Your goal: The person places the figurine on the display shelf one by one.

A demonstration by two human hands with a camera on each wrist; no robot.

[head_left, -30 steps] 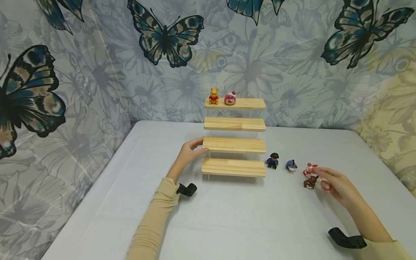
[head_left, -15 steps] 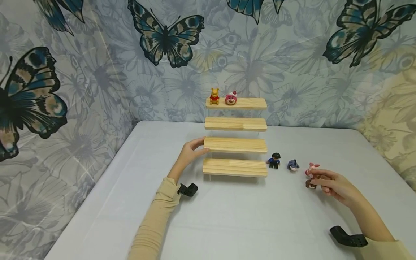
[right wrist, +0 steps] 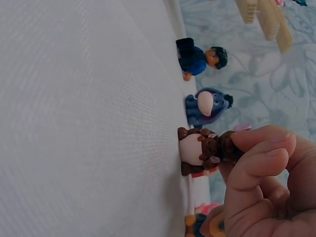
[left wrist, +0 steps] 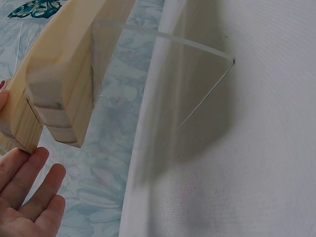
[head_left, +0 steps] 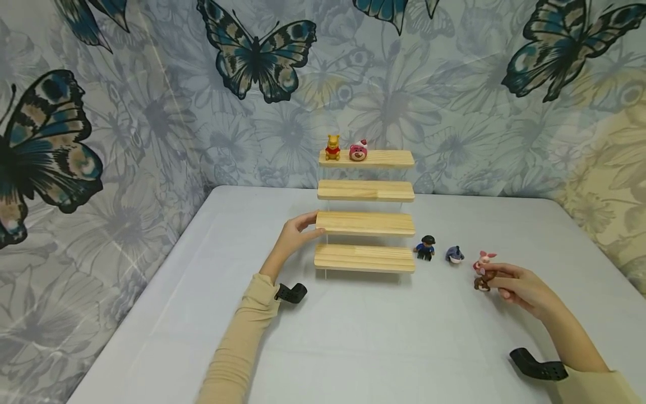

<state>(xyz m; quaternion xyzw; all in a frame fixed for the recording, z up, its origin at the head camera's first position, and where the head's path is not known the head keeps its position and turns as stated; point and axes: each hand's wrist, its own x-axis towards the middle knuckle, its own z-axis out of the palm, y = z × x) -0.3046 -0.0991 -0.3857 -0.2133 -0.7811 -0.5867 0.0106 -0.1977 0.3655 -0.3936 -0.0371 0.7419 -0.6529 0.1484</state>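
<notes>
In the head view my left hand holds the left end of the second-lowest board of a four-tier wooden display stand, thumb at the front edge and fingers behind. Its fingers lie along the board's end in the left wrist view. At the right, my right hand pinches the head of a brown animal figurine with a pale belly. The figurine stands upright on the white table. Just behind it is a pink piglet figurine, partly covered by my fingers.
A blue donkey figurine and a toy man in a black cap stand between the stand and my right hand. On the top board sit a yellow bear and a pink bear. A patterned cloth hangs behind the table.
My right hand's fingers have come down from above the brown figurine and closed on its head. My left hand stays on the stand's board.
</notes>
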